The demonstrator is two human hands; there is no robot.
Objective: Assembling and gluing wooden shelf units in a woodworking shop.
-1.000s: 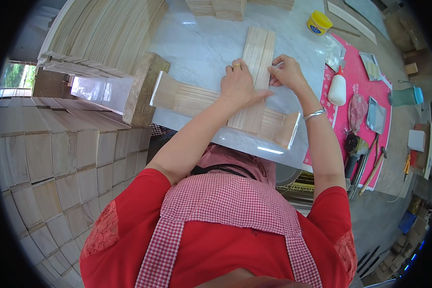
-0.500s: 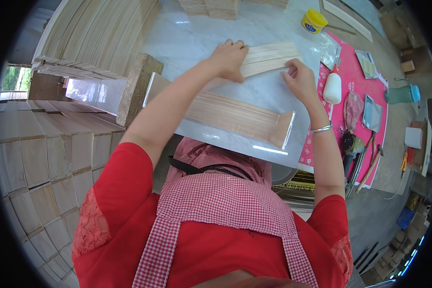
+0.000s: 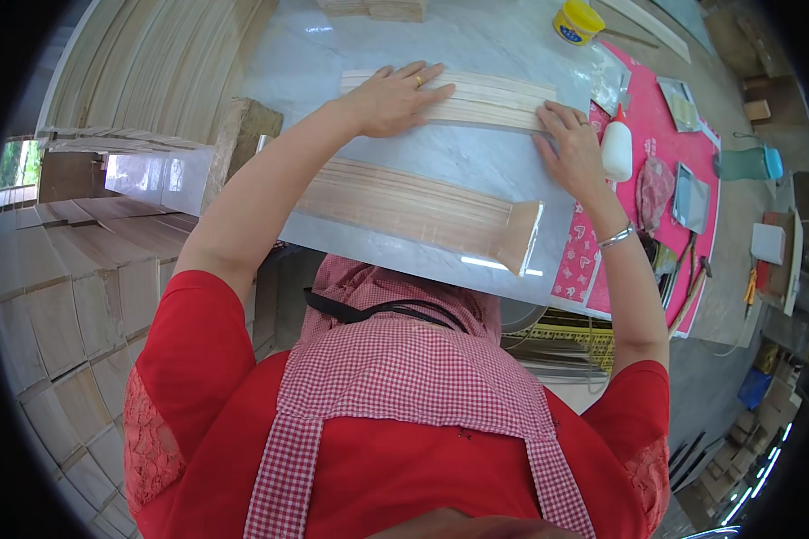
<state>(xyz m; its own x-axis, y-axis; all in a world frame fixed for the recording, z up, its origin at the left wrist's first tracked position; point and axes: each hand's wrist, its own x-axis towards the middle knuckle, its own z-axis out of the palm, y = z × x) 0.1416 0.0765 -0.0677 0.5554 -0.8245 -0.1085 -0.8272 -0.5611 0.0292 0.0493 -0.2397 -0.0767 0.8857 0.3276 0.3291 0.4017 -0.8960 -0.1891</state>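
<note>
A row of thin pale wooden strips (image 3: pixel 494 101) lies side by side across the grey marbled tabletop (image 3: pixel 310 63). My left hand (image 3: pixel 397 101) rests flat over the strips' left part, fingers spread and a ring on one of them. At their right end my right hand (image 3: pixel 573 148) touches the strips with its fingertips, fingers stretched out. Closer to me lies a long, shallow wooden piece (image 3: pixel 404 207) with lengthwise strips and a raised board across its right end; my left forearm hides its left end.
Tall stacks of wooden boards (image 3: pixel 162 72) stand at left beside a rough block (image 3: pixel 243 135). To the right are a white glue bottle (image 3: pixel 617 151), a yellow tub (image 3: pixel 578 22), a pink cloth (image 3: pixel 654 193), metal trays (image 3: pixel 690 198) and a hammer (image 3: pixel 692 292) on pink sheeting.
The strips now lie straighter and extend further left. My left hand has shifted left and flattened onto them. My right hand has turned from a loose curl to stretched fingers at their right end.
</note>
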